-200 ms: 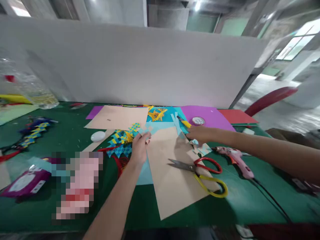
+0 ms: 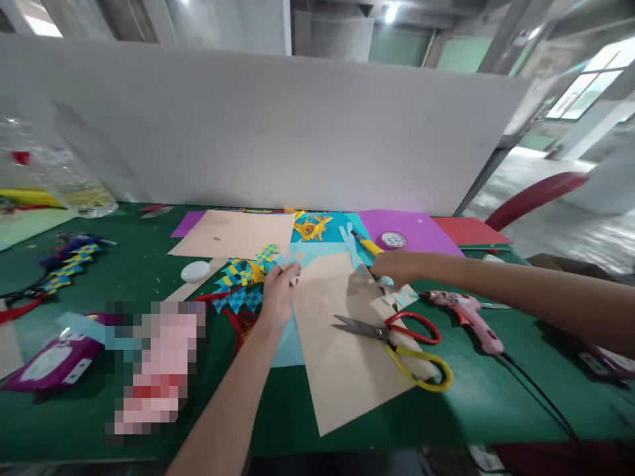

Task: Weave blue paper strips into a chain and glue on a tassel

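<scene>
My left hand point(image 2: 278, 294) is closed, its thumb and fingers pinching a small woven paper piece point(image 2: 292, 255) of peach and light-blue strips. A large peach paper sheet point(image 2: 342, 357) lies just to its right. My right hand point(image 2: 391, 266) reaches down at that sheet's far right edge, among small peach and light-blue paper pieces point(image 2: 405, 297); its fingertips are hidden, so a grip cannot be made out. Close beyond it lies a yellow-handled craft knife point(image 2: 370, 246). Scissors point(image 2: 380, 332) with one red and one yellow handle rest partly opened on the sheet.
A pink glue gun point(image 2: 473, 320) with a black cord lies at right. Blue-and-yellow woven paper ornaments point(image 2: 241, 284) sit left of my left hand. Farther back are a purple sheet point(image 2: 421, 231), a round tin point(image 2: 393, 240) and a white partition point(image 2: 258, 132). A clear bottle point(image 2: 89, 188) stands far left.
My right hand has shifted very slightly to the right over the small paper pieces. My left hand and the woven piece look unchanged.
</scene>
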Demonstrator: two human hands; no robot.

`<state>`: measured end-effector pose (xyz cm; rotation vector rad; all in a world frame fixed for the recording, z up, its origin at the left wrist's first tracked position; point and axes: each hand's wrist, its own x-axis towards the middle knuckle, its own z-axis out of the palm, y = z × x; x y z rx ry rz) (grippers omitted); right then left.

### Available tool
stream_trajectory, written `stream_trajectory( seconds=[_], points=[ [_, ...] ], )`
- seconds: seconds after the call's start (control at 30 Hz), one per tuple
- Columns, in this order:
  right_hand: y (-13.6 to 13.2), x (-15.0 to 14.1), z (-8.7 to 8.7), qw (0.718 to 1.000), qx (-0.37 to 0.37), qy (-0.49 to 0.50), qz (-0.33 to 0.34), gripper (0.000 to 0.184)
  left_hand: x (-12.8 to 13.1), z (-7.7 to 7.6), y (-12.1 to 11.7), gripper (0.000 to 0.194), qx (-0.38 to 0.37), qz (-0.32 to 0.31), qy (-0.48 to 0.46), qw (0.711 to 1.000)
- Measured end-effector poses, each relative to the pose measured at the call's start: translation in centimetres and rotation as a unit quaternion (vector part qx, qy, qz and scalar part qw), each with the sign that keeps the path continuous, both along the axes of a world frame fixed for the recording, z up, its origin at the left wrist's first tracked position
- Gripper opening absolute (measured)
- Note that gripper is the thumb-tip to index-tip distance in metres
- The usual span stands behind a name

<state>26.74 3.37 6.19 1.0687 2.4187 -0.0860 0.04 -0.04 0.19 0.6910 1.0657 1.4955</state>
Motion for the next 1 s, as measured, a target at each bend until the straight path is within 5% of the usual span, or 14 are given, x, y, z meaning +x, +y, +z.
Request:
stream_trajectory(
  seconds=[0.13, 0.23, 0.43, 0.57, 0.77, 0.87, 1.0],
  points=[
    [0.1, 0.1, 0.6, 1.000, -0.022, 0.000, -0.022, 0.024, 0.0, 0.0, 0.0, 0.020, 0.000, -0.005, 0.003, 1.000],
    [0.6, -0.5, 2.7, 0.998, -0.042, 0.004, -0.053, 0.016, -0.2, -0.1, 0.0, 0.021, -0.003, -0.007, 0.008, 1.000],
    [1.3, -2.4, 6.6, 0.966, -0.099, 0.203, -0.128, 0.020, -0.3, 0.5, 0.0, 0.024, 0.005, -0.002, 0.020, 1.000],
    [-0.3, -5.2, 4.2, 0.919, -0.101, 0.315, -0.215, 0.034, -0.8, 1.1, 0.2, 0.026, 0.040, 0.038, 0.028, 0.998],
    [-4.4, -7.4, 0.1, 0.870, 0.080, 0.406, -0.268, 0.036, -1.1, 1.2, 0.2, 0.026, 0.089, 0.057, 0.048, 0.993],
    [-5.7, -6.8, 0.3, 0.845, 0.176, 0.433, -0.261, 0.037, -0.8, 1.1, 0.2, 0.023, 0.087, 0.037, 0.079, 0.992],
    [-7.6, -6.0, 2.4, 0.812, 0.157, 0.503, -0.252, 0.025, -0.5, 1.1, 0.1, 0.017, 0.082, 0.033, 0.135, 0.987]
  ],
)
